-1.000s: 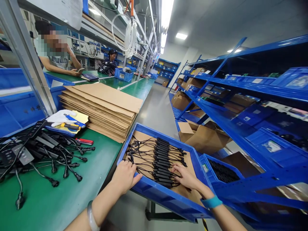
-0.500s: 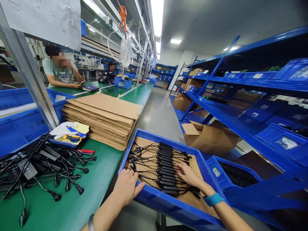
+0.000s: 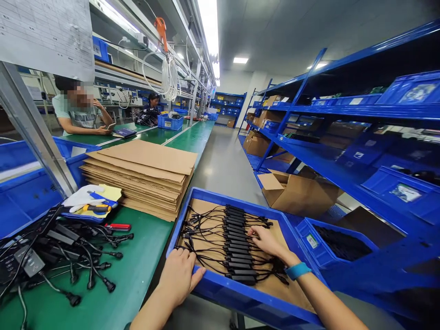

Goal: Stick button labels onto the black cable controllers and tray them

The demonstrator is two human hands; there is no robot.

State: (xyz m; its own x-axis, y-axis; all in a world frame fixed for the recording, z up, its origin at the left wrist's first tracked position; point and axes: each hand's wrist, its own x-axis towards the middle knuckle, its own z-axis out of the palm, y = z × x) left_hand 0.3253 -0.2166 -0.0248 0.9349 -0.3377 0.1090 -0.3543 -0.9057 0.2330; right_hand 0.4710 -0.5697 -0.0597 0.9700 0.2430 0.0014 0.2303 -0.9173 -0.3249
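My left hand (image 3: pixel 179 275) is wrapped over the near left corner of a blue plastic tray (image 3: pixel 237 286), with the thumb along the rim. Inside the tray, a neat row of slim black cable modules (image 3: pixel 238 245) lies on brown cardboard (image 3: pixel 271 291), leads running out to both sides. My right hand (image 3: pixel 264 239) reaches in from the right; its curled fingers touch the right ends of modules around the middle of the row. What lies between those fingertips is hidden. Thin leads with plugs (image 3: pixel 197 220) spread along the tray's left side.
On the green bench (image 3: pixel 127 266) lie tangled black controllers with cables (image 3: pixel 41 252), a red-handled tool (image 3: pixel 118 227), a glove (image 3: pixel 82 196) and a cardboard stack (image 3: pixel 144 160). Blue shelving (image 3: pixel 309 110), an open carton (image 3: pixel 299 192) and a blue bin (image 3: pixel 309 240) stand right. Co-workers sit across the bench.
The view has shifted slightly. My right hand has moved a little along the row, fingers curling more at the modules' ends. My left hand stays on the tray's corner.
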